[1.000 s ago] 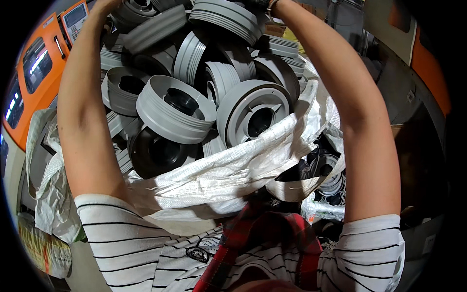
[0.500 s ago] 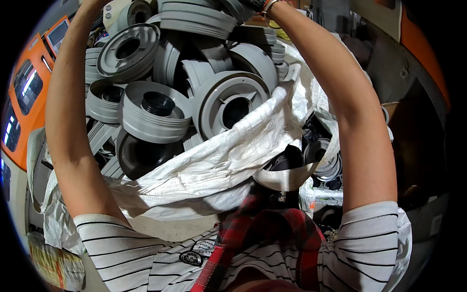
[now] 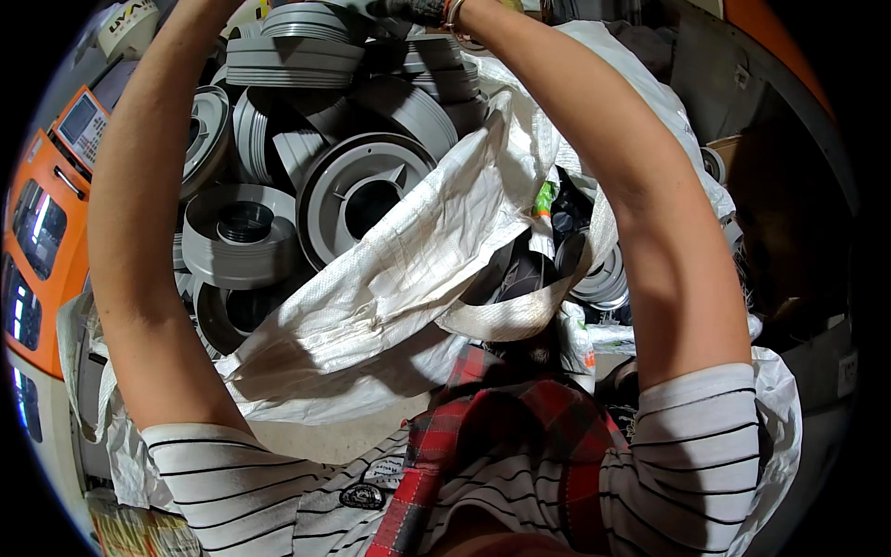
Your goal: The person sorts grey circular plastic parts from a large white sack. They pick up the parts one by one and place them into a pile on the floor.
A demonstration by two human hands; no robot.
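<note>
Both my bare forearms reach up and forward over a big white woven sack [image 3: 399,278] heaped with grey plastic reels [image 3: 357,190]. My left arm [image 3: 139,232] runs out past the picture's top edge, so its hand is hidden. Only a dark sliver of my right hand [image 3: 408,9] shows at the top edge, with a bracelet at the wrist, just above a stack of flat grey reels [image 3: 292,51]. Its fingers cannot be made out. A loop handle [image 3: 506,320] of the sack hangs under my right arm.
An orange machine with a small screen [image 3: 56,223] stands on the left. Right of the sack lie more grey reels [image 3: 603,274], white bags [image 3: 687,139] and a brown cardboard box [image 3: 742,153]. My striped shirt and red checked cloth fill the bottom.
The reel pile and sack have slid left and down in the picture as I lean in. Both arms stay stretched upward, the hands still at the top edge.
</note>
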